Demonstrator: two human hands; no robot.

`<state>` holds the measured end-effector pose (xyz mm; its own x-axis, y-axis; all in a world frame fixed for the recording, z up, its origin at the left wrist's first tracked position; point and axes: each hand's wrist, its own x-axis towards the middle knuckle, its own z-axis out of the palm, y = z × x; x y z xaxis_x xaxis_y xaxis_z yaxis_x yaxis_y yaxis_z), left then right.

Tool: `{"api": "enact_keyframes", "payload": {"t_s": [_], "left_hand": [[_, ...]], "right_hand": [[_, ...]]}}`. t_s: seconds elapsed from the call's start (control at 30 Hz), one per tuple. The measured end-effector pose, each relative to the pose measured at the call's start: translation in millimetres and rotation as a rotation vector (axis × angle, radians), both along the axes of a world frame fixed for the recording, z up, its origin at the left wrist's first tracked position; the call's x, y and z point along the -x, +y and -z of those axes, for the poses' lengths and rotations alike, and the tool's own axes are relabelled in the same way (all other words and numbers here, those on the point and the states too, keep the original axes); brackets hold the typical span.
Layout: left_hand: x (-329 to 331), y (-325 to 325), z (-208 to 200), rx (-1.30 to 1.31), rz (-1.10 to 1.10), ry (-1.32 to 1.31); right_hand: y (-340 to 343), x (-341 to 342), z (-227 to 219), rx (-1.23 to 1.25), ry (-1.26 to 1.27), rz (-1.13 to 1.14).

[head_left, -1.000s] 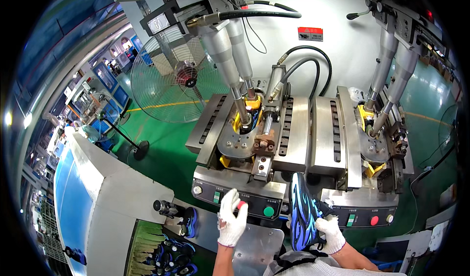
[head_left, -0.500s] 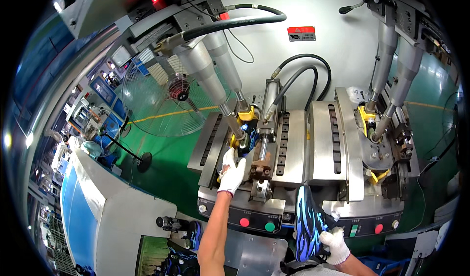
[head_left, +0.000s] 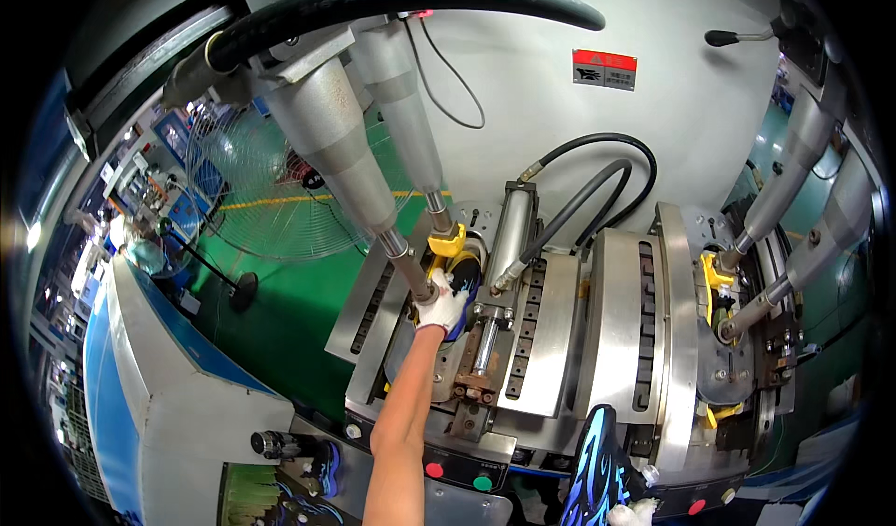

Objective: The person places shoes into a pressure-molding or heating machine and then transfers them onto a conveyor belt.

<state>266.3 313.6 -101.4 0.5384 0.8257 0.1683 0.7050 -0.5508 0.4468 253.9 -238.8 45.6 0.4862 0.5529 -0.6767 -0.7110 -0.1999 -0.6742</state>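
Observation:
My left hand point(head_left: 442, 309), in a white knit glove, reaches into the left station of the metal press. Its fingers are closed round a black and blue shoe point(head_left: 464, 278) there, under the two press rods, and partly cover it. A yellow clamp pad point(head_left: 448, 240) sits at the shoe's far end. Low in the view, my gloved right hand point(head_left: 635, 514) grips a second black shoe point(head_left: 592, 465) with a blue flame pattern. That shoe stands on end in front of the machine, and the lower edge cuts off part of the hand.
Right of the left station lie a cylinder point(head_left: 513, 223) and black hoses point(head_left: 623, 190). The right station has yellow pads point(head_left: 717, 274) and slanting rods. Red and green buttons point(head_left: 482, 483) line the front panel. More shoes point(head_left: 327, 470) lie lower left; a caged fan point(head_left: 271, 185) stands behind.
My left hand has moved forward from beside the press onto the shoe inside it. The view has shifted closer, and the shoe in my right hand now sits lower in the picture.

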Motion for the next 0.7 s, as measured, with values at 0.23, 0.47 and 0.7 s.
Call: {"api": "enact_keyframes", "payload": {"t_s": [0.23, 0.47, 0.7], "left_hand": [[12.3, -11.3, -61.5, 0.072, 0.010, -0.115], [165.7, -131.0, -165.6, 0.139, -0.074, -0.499], [354.1, -291.3, -98.0, 0.377, -0.430, -0.365]], "right_hand": [[34.0, -11.7, -0.1, 0.056, -0.103, -0.035], [180.8, 0.5, -24.6, -0.196, -0.099, -0.004], [482.2, -45.6, 85.1, -0.127, -0.576, -0.025]]}}
